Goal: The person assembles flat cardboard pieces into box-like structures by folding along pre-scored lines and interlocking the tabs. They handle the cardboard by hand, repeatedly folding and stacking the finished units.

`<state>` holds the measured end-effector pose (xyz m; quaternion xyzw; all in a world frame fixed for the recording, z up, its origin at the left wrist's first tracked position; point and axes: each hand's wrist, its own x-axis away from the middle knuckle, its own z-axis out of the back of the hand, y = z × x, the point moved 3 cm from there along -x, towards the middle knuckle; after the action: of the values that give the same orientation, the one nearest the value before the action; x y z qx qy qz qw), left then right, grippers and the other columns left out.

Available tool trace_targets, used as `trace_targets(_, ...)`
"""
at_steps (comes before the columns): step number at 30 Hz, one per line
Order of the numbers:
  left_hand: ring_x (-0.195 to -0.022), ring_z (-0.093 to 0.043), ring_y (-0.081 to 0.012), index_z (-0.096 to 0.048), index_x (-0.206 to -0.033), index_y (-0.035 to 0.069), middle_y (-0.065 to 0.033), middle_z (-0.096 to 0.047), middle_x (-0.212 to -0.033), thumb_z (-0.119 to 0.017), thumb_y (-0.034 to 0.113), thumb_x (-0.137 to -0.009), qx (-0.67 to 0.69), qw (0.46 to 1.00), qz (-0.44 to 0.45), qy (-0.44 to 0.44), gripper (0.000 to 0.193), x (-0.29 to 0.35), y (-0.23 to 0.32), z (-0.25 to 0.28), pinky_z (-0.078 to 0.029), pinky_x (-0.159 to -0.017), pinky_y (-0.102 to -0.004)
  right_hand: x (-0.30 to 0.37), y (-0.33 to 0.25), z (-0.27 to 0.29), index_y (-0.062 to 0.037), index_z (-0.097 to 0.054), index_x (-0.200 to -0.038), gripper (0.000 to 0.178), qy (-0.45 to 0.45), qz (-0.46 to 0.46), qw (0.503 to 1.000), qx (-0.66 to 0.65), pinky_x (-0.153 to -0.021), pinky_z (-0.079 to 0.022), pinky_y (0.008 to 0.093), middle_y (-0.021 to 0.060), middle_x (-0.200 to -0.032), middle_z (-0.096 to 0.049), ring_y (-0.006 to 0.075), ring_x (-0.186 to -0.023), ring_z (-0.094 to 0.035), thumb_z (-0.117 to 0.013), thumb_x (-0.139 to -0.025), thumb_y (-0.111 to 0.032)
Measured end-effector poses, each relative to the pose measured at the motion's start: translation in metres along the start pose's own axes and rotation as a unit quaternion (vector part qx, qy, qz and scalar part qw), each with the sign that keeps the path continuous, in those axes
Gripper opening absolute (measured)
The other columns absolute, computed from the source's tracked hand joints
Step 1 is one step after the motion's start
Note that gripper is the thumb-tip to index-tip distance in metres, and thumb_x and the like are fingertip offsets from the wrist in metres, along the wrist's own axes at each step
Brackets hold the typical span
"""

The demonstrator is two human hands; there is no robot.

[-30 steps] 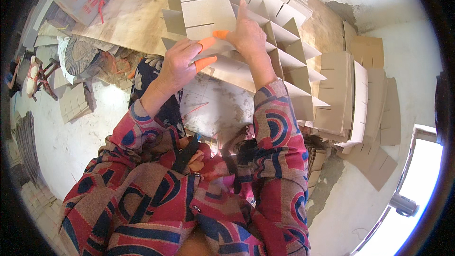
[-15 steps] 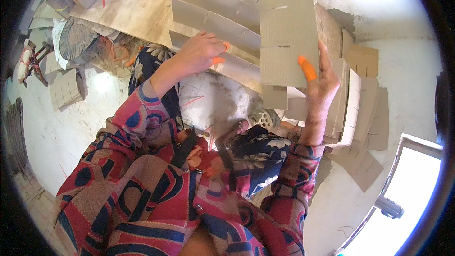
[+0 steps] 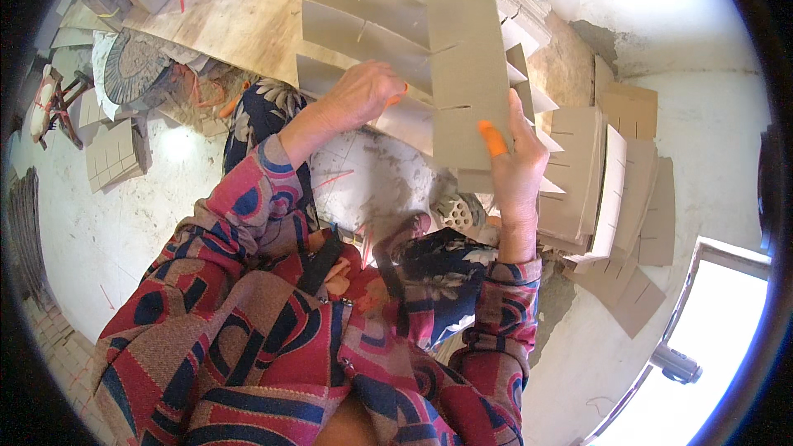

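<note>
Slotted cardboard strip, pinched near its lower right edge by my right fingers, likely keeping its slots clear; my left fingers curl, grip unclear to me, beside standing strips on the surface

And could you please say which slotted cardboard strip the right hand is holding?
The right hand holds the broad strip facing the camera, with the orange-covered thumb at its lower right edge; strips left of it stand in rows.
</note>
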<state>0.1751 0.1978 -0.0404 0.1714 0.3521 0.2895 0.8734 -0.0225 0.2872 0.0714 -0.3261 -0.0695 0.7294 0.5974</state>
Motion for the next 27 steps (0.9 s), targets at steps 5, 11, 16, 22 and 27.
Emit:
trace_targets(5, -0.067, -0.054, -0.0332, -0.051, -0.062, 0.004, -0.013, -0.051, -0.063, -0.061, 0.008, -0.07, 0.011, 1.0, 0.008, -0.007, 0.014, -0.003, -0.002, -0.004, -0.044, -0.059, -0.0441, 0.005, 0.004, -0.008, -0.0001, -0.049, -0.127, 0.052, -0.021, -0.058, 0.998, -0.001, -0.083, -0.049, 0.0315, 0.0213, -0.112, -0.061, 0.0265, -0.098, -0.063, -0.066, -0.078, -0.001)
trace_targets(11, -0.067, -0.055, -0.0319, -0.054, -0.065, 0.005, -0.0126, -0.052, -0.063, -0.061, 0.008, -0.071, 0.016, 1.0, -0.004, -0.009, 0.009, -0.005, -0.001, -0.004, -0.044, -0.059, -0.0418, -0.004, 0.012, -0.022, 0.0008, -0.051, -0.126, 0.052, -0.068, -0.028, 0.997, -0.008, -0.076, -0.049, 0.0316, 0.023, -0.103, -0.062, 0.0283, -0.091, -0.065, -0.067, -0.076, 0.001)
trace_targets(16, -0.067, -0.055, -0.0305, -0.059, -0.071, 0.004, -0.0126, -0.053, -0.064, -0.062, 0.008, -0.072, 0.005, 1.0, -0.025, -0.006, 0.005, -0.011, -0.004, -0.005, -0.044, -0.058, -0.0398, 0.004, 0.034, -0.056, 0.0051, -0.044, -0.127, 0.052, -0.083, 0.015, 0.996, -0.019, -0.067, -0.049, 0.0408, 0.0221, -0.084, -0.059, 0.0365, -0.076, -0.06, -0.058, -0.077, 0.002)
trace_targets(22, -0.068, -0.056, -0.0301, -0.063, -0.075, 0.004, -0.0126, -0.058, -0.068, -0.068, 0.008, -0.068, 0.022, 1.0, -0.014, -0.014, 0.009, -0.014, -0.003, -0.007, -0.045, -0.059, -0.0396, 0.006, 0.018, -0.053, 0.0091, -0.045, -0.126, 0.051, -0.101, -0.013, 0.994, 0.033, -0.061, -0.047, 0.0403, 0.0217, -0.081, -0.058, 0.0353, -0.071, -0.059, -0.057, -0.077, 0.003)
trace_targets(27, -0.071, -0.058, -0.0318, -0.065, -0.079, 0.002, -0.0138, -0.061, -0.072, -0.066, 0.007, -0.07, 0.037, 0.997, -0.022, -0.069, 0.01, -0.016, -0.005, -0.004, -0.047, -0.063, -0.0415, 0.026, 0.032, -0.073, 0.0082, -0.034, -0.131, 0.061, -0.098, 0.017, 0.989, 0.109, -0.06, -0.048, 0.0419, 0.0195, -0.08, -0.055, 0.036, -0.071, -0.057, -0.056, -0.075, 0.002)
